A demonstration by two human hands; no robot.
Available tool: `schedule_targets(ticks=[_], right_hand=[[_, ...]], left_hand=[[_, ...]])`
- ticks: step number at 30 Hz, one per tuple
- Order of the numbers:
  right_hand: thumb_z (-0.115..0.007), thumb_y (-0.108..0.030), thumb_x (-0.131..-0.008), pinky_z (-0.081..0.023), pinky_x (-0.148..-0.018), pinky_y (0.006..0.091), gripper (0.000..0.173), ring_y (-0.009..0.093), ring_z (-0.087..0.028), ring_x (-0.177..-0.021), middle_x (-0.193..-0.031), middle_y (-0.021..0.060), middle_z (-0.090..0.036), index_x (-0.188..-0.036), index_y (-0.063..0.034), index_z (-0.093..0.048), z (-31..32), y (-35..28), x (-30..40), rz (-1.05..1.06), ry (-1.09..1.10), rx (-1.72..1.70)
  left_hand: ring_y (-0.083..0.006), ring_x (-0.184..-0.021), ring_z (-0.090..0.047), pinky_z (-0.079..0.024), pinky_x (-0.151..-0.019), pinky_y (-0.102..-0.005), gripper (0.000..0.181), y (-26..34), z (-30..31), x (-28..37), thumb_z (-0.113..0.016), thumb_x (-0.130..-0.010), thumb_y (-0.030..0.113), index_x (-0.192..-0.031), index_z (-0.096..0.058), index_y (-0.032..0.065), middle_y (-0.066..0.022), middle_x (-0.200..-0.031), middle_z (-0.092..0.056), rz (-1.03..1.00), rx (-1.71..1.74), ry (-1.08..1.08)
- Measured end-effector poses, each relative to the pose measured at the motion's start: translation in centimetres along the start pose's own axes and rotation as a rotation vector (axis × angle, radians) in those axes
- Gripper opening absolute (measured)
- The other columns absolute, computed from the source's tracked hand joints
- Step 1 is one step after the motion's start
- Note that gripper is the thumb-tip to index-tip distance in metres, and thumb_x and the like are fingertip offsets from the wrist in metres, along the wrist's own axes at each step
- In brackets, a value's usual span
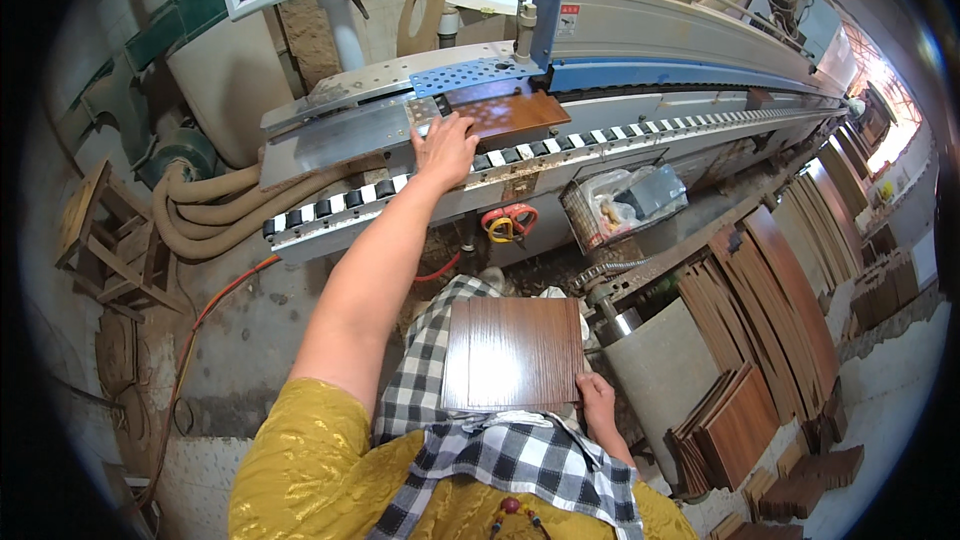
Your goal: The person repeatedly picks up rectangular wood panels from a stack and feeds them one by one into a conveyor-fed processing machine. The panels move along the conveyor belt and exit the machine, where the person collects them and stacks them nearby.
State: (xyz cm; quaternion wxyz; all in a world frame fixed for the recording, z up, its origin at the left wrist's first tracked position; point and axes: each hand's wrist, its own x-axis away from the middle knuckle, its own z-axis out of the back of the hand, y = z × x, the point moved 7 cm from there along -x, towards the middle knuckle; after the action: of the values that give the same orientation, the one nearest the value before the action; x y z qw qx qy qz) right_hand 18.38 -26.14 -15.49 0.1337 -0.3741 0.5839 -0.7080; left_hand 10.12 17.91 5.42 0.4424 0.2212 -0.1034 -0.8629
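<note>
My left hand (444,148) reaches forward onto the infeed side of an edge banding machine (330,136). Its spread fingertips rest on the left end of a reddish-brown wood panel (517,114), which lies flat beside the blue perforated guard plate (472,73). A second, dark brown wood-grain panel (517,360) lies over my lap, on the checked apron (420,367). My right hand (596,394) grips this panel at its lower right edge, thumb on top; the fingers beneath are partly hidden.
A roller track (517,155) runs along the machine's front. Below it hang scissors (510,223) and a wire basket (589,217) with plastic bags. Stacked panels (780,300) stand at the right. Ribbed hoses (202,221) and a wooden stool (112,240) are at the left.
</note>
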Motion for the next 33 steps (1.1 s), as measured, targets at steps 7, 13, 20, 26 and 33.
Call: schedule_targets(ticks=[7,13,20,26,33], right_hand=[[-0.062,-0.018,-0.085,-0.037,-0.051,0.0210,0.016,0.006,-0.047,-0.056,-0.068,-0.0015,-0.056,-0.090,-0.0023,-0.062,-0.1,0.7,0.1,0.014,-0.087,-0.050],[-0.057,-0.014,-0.087,-0.046,-0.061,0.0236,0.019,0.009,-0.055,-0.069,-0.084,0.0012,-0.061,-0.103,-0.0033,-0.056,-0.6,-1.3,1.1,-0.023,-0.143,-0.321],[-0.056,-0.014,-0.089,-0.051,-0.067,0.0244,0.028,0.011,-0.061,-0.080,-0.096,0.0038,-0.064,-0.114,-0.0010,-0.055,0.4,-3.0,-0.2,-0.005,-0.247,-0.567],[-0.054,-0.015,-0.091,-0.047,-0.069,0.0221,0.032,0.008,-0.056,-0.080,-0.102,0.0021,-0.061,-0.120,-0.0022,-0.052,-5.6,-12.0,-4.1,0.130,-0.396,-0.589],[-0.055,-0.018,-0.091,-0.051,-0.071,0.0247,0.027,0.011,-0.062,-0.076,-0.089,0.0034,-0.063,-0.114,-0.0028,-0.055,-15.8,-19.1,-7.4,0.028,-0.526,-0.521]], left_hand=[[-0.0315,-0.132,-0.030,-0.016,-0.109,-0.0507,0.048,0.3,0.3,0.6,-0.051,-0.088,0.031,-0.132,-0.044,0.0122,-0.0094,-0.137,-0.044,-0.096,0.071,0.233],[-0.0322,-0.129,-0.036,-0.025,-0.107,-0.0442,0.039,-0.2,2.1,3.3,-0.052,-0.087,0.023,-0.125,-0.051,0.0103,-0.0108,-0.129,-0.051,-0.226,0.310,0.300],[-0.0326,-0.127,-0.038,-0.028,-0.105,-0.0431,0.037,-1.5,6.1,11.4,-0.055,-0.086,0.019,-0.122,-0.053,0.0098,-0.0091,-0.129,-0.052,-0.270,0.490,0.230],[-0.0294,-0.135,-0.026,-0.023,-0.109,-0.0430,0.054,0.6,8.7,17.8,-0.060,-0.083,0.025,-0.133,-0.044,0.0111,-0.0097,-0.141,-0.038,-0.373,0.466,-0.037],[-0.0309,-0.132,-0.030,-0.016,-0.109,-0.0510,0.054,-1.0,9.1,18.5,-0.061,-0.081,0.032,-0.129,-0.048,0.0109,-0.0116,-0.139,-0.039,-0.405,0.010,-0.012]])
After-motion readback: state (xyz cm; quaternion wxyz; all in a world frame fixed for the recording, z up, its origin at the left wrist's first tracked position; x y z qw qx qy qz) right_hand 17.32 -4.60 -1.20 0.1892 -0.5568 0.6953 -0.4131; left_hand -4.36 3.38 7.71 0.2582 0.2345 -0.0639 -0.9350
